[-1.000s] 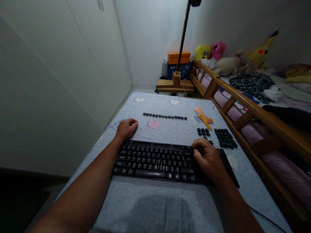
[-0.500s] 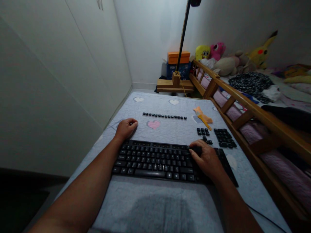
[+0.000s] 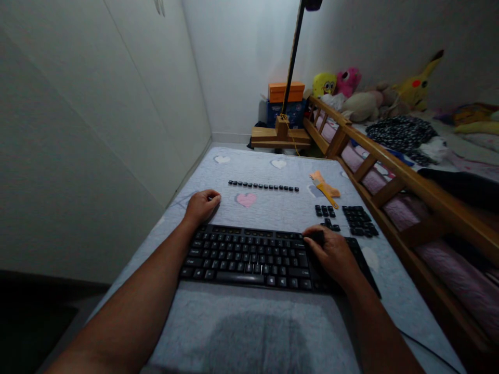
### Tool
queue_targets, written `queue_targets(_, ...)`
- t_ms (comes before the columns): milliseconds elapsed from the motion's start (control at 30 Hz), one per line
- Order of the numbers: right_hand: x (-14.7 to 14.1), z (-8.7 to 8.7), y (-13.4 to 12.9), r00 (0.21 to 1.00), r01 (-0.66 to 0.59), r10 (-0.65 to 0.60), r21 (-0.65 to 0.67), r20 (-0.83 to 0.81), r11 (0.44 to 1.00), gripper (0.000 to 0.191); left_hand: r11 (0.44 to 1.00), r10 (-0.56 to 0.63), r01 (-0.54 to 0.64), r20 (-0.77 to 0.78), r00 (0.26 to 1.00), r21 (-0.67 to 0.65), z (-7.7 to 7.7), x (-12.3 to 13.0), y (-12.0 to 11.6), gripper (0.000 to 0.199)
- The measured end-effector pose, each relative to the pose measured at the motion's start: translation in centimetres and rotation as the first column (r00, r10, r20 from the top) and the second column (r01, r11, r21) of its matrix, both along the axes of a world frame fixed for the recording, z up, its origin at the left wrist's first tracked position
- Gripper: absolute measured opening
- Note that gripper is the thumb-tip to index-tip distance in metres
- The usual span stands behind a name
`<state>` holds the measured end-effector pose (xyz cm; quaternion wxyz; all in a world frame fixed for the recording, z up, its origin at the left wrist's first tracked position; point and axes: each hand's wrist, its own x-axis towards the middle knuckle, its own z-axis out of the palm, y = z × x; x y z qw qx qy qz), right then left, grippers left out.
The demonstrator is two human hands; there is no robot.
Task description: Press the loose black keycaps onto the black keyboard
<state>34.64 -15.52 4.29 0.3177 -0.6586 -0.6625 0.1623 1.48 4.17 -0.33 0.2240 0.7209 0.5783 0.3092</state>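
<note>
A black keyboard [image 3: 245, 257] lies across the cloth-covered table, most of its main keys in place and its top row showing bare key slots. My left hand [image 3: 200, 206] rests on the cloth by the keyboard's far left corner, fingers curled closed; a dark spot shows between thumb and forefinger, too small to name. Over the right part of the keyboard, my right hand [image 3: 329, 249] brings thumb and forefinger together at the end of the top row. What those fingertips hold, if anything, is hidden. A row of loose black keycaps [image 3: 265, 186] lies beyond the keyboard.
More keycaps lie grouped at right, a small set [image 3: 325, 211] and a larger block [image 3: 359, 221]. A yellow-handled brush [image 3: 326, 193] rests on an orange cloth [image 3: 332, 190]. A wooden bed rail [image 3: 384, 166] borders the table's right side; a cable [image 3: 424, 349] runs off the near right.
The view has shifted very slightly. Both hands, the keyboard and the loose keycaps stay practically where they were.
</note>
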Motion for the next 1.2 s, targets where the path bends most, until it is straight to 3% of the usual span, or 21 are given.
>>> queue_targets(367,0.7,0.5,1.0,0.997,-0.037,0.041,-0.056,0.06,0.998,0.014,1.0,0.006,-0.007,-0.01,1.0,-0.003,0.0,0.0,0.0,0.034)
queue_targets(867,1.2,0.9,0.9,0.999,-0.048,0.049,-0.074,0.006,0.996,0.015,1.0,0.009,-0.009,-0.021,1.0,-0.006,0.1,0.0,-0.1,0.033)
queue_targets(1200,4.1,1.0,-0.5,0.996,0.091,-0.091,-0.006,0.018,0.996,0.019,1.0,0.015,-0.015,-0.01,1.0,-0.002,0.0,0.1,0.0,0.035)
